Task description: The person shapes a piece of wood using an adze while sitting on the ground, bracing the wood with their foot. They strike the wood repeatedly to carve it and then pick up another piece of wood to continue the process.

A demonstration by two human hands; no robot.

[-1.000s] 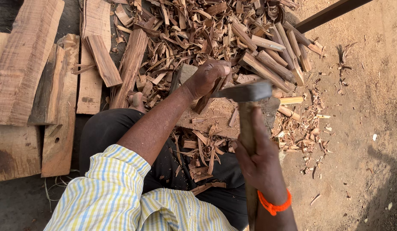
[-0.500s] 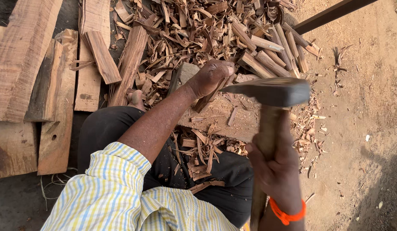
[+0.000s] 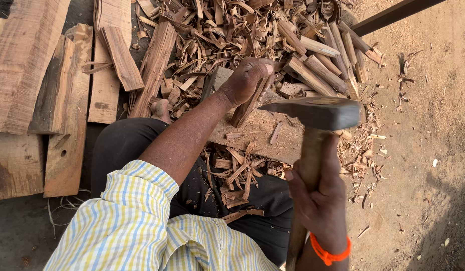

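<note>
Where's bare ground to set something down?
Free: the dirt right of the adze head, with a few chips. Crowded: the shavings pile above the left hand, the planks at left, and the block between both hands.

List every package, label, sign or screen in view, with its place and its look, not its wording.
None in view: no package, label, sign or screen.
What shows instead is bare wood: planks at the left, split sticks and shavings at the top.
The left hand holds a wooden piece on a block.
The right hand grips an unmarked adze-like tool with a dark head.
</note>
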